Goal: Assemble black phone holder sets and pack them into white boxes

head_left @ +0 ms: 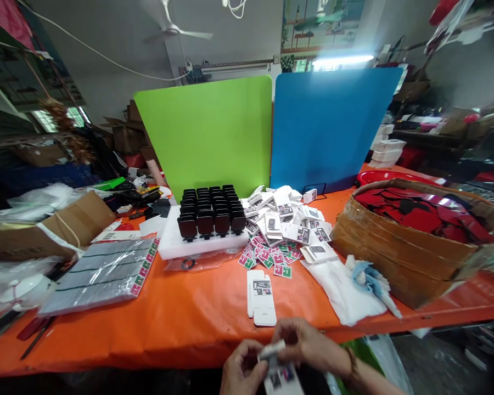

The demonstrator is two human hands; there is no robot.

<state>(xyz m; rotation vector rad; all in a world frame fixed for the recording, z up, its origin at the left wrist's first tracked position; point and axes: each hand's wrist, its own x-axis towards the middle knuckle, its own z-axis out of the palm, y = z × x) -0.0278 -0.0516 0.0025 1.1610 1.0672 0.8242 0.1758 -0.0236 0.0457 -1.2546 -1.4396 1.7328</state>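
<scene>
the left hand [239,370] and right hand [313,346], close together, both grip a small white printed cardboard box [286,379] before the near edge of the orange-covered table [197,312]. a flat white printed carton [262,302] lies near that edge; beyond, dark rounded-square pieces [206,225] stand in rows on a white foam block [169,246].

Box pile [287,218] L of ctn. [395,249]
</scene>
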